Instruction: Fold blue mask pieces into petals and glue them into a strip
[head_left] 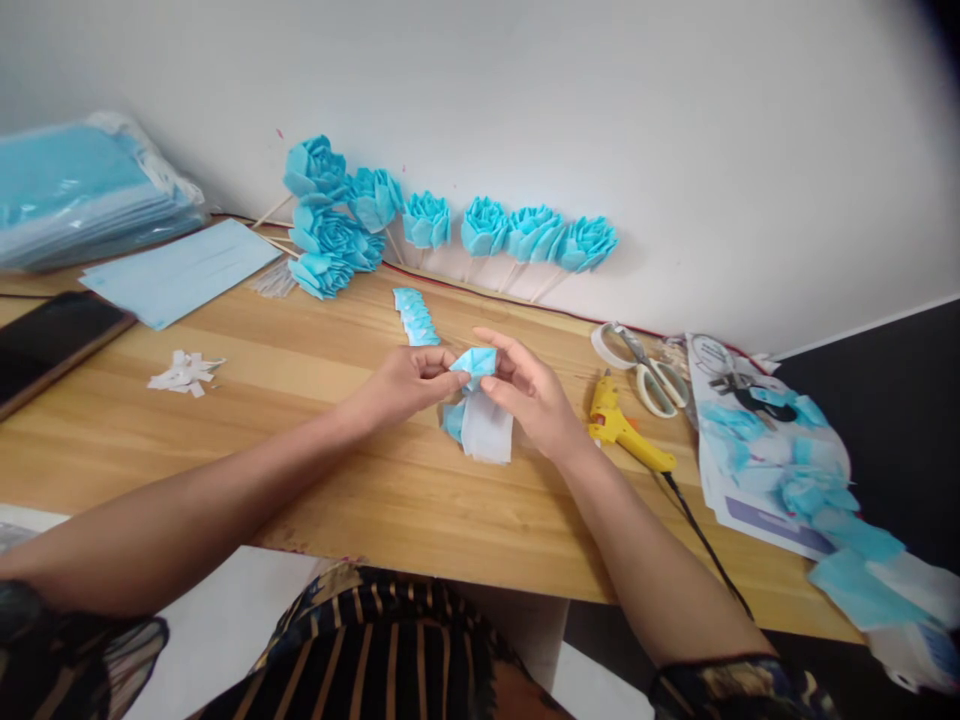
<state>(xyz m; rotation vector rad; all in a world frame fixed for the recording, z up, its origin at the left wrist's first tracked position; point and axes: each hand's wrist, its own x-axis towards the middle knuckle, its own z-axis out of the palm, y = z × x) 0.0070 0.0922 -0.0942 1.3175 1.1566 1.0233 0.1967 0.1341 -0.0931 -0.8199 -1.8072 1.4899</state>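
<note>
Between my two hands is a folded blue fabric petal (480,362), raised a little over the table. The thumb and fingers of my left hand (420,380) pinch its left edge. My right hand (529,390) grips the other edge with its thumb, the index finger stretched out behind. Just below lie pieces of blue and white fabric (487,430), partly covered by my fingers. A row of folded blue petals (415,316) rests on the wood behind my left hand.
Several blue fabric roses (484,226) on sticks lean on the wall. A yellow glue gun (626,425), scissors (656,385) and tape (613,345) lie right, beside fabric scraps (817,490). Left are a phone (56,340), white clippings (186,372), blue sheets (180,270) and bagged masks (82,190).
</note>
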